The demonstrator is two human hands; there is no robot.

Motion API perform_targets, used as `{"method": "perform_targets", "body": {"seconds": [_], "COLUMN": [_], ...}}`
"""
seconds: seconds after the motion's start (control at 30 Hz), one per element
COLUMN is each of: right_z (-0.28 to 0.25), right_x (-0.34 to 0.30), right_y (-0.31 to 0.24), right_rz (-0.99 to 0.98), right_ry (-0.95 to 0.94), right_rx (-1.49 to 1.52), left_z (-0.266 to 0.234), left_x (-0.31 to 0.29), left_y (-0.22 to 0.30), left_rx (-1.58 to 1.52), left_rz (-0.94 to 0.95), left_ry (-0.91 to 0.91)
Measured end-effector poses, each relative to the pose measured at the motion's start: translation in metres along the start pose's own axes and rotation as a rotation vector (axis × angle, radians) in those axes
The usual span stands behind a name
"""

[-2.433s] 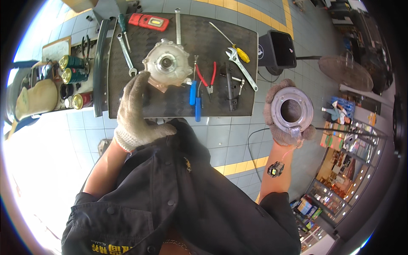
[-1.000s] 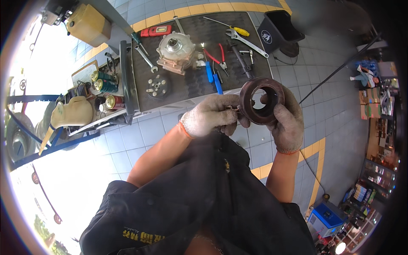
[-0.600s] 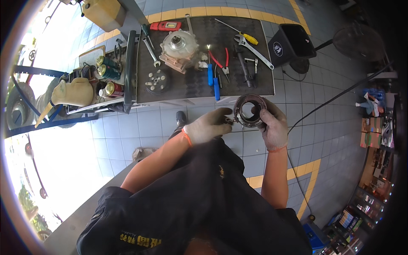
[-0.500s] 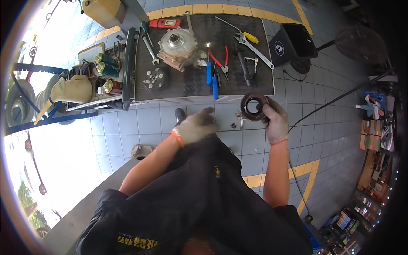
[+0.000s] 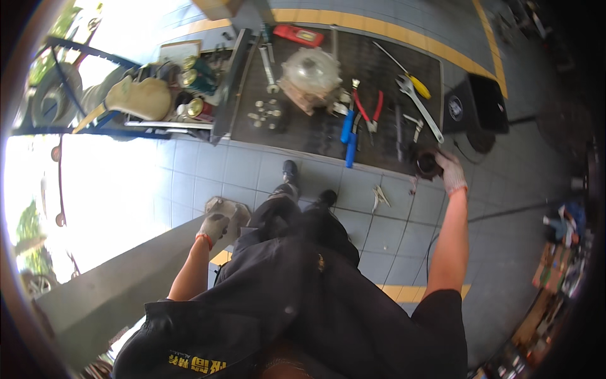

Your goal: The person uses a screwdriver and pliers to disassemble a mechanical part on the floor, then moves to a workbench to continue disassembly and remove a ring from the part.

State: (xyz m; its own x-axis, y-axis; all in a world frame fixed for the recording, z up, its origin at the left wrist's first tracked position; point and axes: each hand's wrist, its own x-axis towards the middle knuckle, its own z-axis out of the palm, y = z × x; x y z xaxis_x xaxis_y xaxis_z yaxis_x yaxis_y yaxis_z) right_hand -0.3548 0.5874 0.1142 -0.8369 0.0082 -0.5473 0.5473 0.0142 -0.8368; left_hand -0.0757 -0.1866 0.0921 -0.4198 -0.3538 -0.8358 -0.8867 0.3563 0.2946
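My gloved right hand [image 5: 452, 172] grips a dark, thick ring-shaped part [image 5: 427, 164] with a round hole, held at the right front corner of the black-topped workbench [image 5: 303, 140]. On the left, low beside my body, my gloved left hand [image 5: 213, 228] hangs over a grey angular metal piece [image 5: 235, 211]; its fingers point downward and are partly hidden. On the bench a round metal housing [image 5: 310, 71] stands behind a dark disc with pale studs [image 5: 265, 115]. Blue-and-red-handled pliers [image 5: 367, 108], an adjustable wrench [image 5: 421, 110], a yellow screwdriver [image 5: 419, 87] and an open-ended wrench [image 5: 268, 68] lie about.
A black bin [image 5: 473, 104] stands right of the bench. Spray cans [image 5: 198, 79] and a beige jug [image 5: 142, 98] sit on the left side tray. A small metal tool [image 5: 380, 198] lies on the tiled floor. A grey beam [image 5: 132, 265] runs at lower left.
My left hand has swung from in front of my body down to the left. My right hand has carried the ring-shaped part right to the bench corner. The view has shifted.
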Motion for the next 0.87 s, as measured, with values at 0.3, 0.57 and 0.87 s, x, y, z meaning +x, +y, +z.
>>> {"method": "perform_targets", "body": {"seconds": [0.3,0.57,0.87], "right_z": [-0.004,0.032,0.065], "right_x": [-0.004,-0.051,-0.123], "right_y": [0.026,-0.003,0.063], "right_rz": [-0.137,-0.032,-0.008], "right_ry": [0.328,0.663,0.913], "right_rx": [-0.270,-0.229,-0.476], "left_z": [0.027,0.009,-0.022], "left_x": [-0.015,0.072,0.151], "left_y": [-0.061,-0.005,0.045], "left_rx": [-0.055,0.081,0.080], "left_rz": [-0.194,0.136,0.070], "left_ry": [-0.042,-0.102,-0.208]}}
